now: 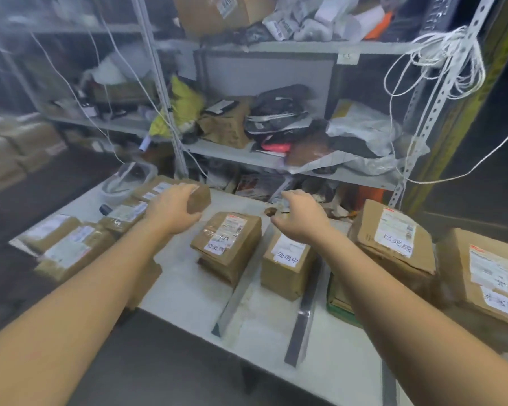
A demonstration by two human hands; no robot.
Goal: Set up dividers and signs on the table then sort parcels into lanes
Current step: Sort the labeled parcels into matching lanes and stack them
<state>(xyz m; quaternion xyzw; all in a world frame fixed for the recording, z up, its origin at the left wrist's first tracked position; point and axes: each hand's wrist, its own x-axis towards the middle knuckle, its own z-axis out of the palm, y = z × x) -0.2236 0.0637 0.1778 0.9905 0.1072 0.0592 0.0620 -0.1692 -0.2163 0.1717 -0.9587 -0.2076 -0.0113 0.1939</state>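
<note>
The left hand [173,210] grips a small brown parcel [199,197] by its near end, over the far side of the white table [188,294], left of 2 grey dividers [238,291]. The right hand [301,219] hovers loosely curled, seemingly empty.

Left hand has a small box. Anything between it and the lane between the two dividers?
Yes: the box labelled 待处理 and the left divider lie between the small box in the left hand and that lane; the 处理中 box fills its far end.
</note>
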